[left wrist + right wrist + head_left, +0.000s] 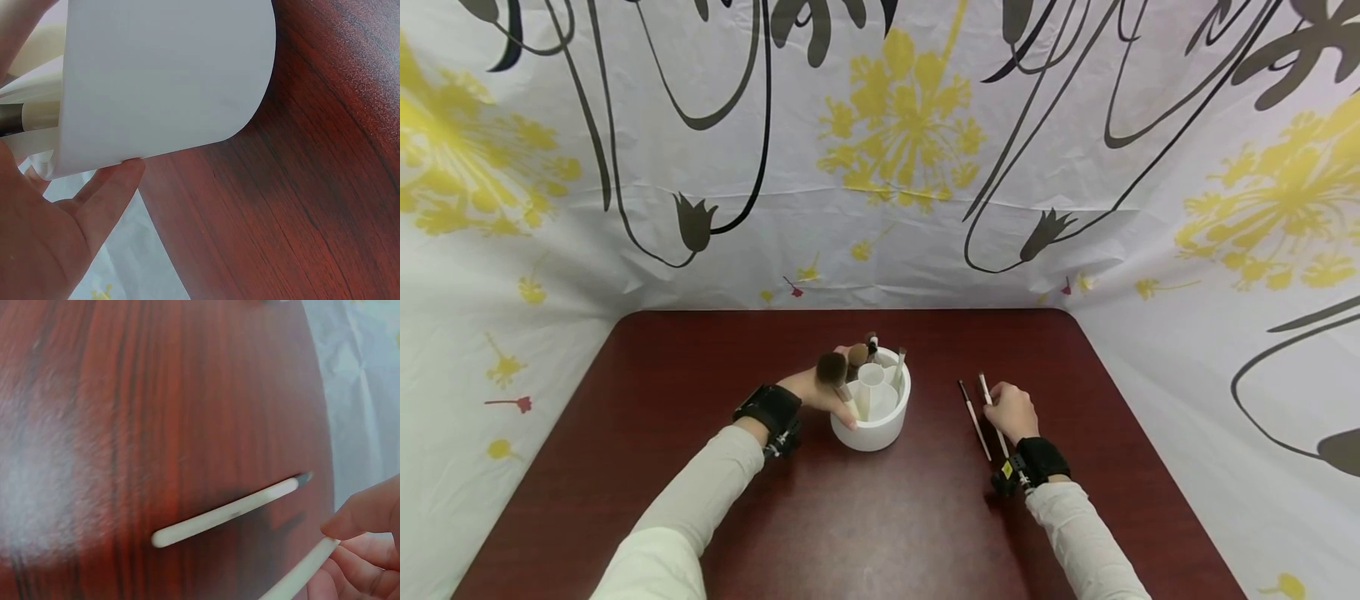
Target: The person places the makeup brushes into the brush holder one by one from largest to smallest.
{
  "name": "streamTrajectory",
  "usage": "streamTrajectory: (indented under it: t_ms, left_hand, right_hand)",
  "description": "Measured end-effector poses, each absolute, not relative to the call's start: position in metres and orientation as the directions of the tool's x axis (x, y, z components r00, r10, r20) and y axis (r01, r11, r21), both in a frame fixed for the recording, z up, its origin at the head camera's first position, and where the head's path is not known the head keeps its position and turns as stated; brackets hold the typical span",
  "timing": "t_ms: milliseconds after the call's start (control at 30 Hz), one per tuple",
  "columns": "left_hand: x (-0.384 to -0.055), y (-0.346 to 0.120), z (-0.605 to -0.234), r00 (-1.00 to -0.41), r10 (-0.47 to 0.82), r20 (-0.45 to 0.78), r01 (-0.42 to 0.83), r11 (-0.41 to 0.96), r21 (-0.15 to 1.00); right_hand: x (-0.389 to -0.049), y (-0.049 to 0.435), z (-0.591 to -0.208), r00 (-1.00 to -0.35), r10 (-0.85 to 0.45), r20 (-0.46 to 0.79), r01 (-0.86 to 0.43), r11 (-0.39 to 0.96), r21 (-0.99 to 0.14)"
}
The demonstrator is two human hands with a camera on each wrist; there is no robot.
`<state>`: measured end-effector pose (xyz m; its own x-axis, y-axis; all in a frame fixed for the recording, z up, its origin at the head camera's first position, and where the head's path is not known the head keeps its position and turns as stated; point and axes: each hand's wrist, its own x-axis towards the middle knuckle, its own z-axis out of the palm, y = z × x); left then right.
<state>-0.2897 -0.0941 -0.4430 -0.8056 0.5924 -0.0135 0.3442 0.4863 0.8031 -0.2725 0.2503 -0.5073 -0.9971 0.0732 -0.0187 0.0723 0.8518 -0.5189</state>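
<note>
My left hand (815, 392) grips the wall of a round white brush holder (872, 437), thumb at the near rim. The holder has inner compartments. Several makeup brushes stand in it, among them one with a large dark fluffy head (831, 369) and one with a brown head (857, 355). In the left wrist view, fingers (112, 194) press against the holder's smooth outside (169, 75). To its right, my right hand (1013, 414) pinches a slim white-handled makeup brush (303, 572) between thumb and fingers. Another slim makeup brush (231, 512) lies just left of that hand.
The dark red wooden table (880, 517) has rounded far corners. Behind and beside it hangs a white cloth (865, 250) with yellow and grey flower prints. Each wrist wears a black strap with a small camera.
</note>
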Motion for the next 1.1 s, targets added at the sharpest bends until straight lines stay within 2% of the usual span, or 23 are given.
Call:
streamTrajectory:
  t_ms: [167, 433, 600, 833, 1100]
  left_hand:
    - [-0.289, -0.095, -0.442, -0.810, 0.586, -0.026, 0.340, 0.506, 0.793]
    - [-0.290, -0.096, -0.444, -0.805, 0.593, -0.021, 0.353, 0.507, 0.787]
    - [-0.289, -0.095, -0.442, -0.807, 0.589, -0.044, 0.339, 0.523, 0.782]
    - [-0.291, -0.094, -0.443, -0.796, 0.606, -0.011, 0.367, 0.497, 0.786]
    - [-0.289, -0.094, -0.442, -0.805, 0.590, -0.066, 0.325, 0.531, 0.783]
  right_hand:
    - [-0.269, 0.239, -0.495, -0.998, 0.049, 0.035, 0.024, 0.854, -0.520]
    - [-0.259, 0.213, -0.464, -0.979, -0.028, 0.203, -0.135, 0.831, -0.539]
    - [-0.252, 0.200, -0.447, -0.961, -0.077, 0.267, -0.218, 0.803, -0.554]
    - [-0.248, 0.180, -0.427, -0.911, -0.113, 0.396, -0.341, 0.745, -0.573]
    - [-0.243, 0.161, -0.410, -0.857, -0.156, 0.492, -0.460, 0.661, -0.592]
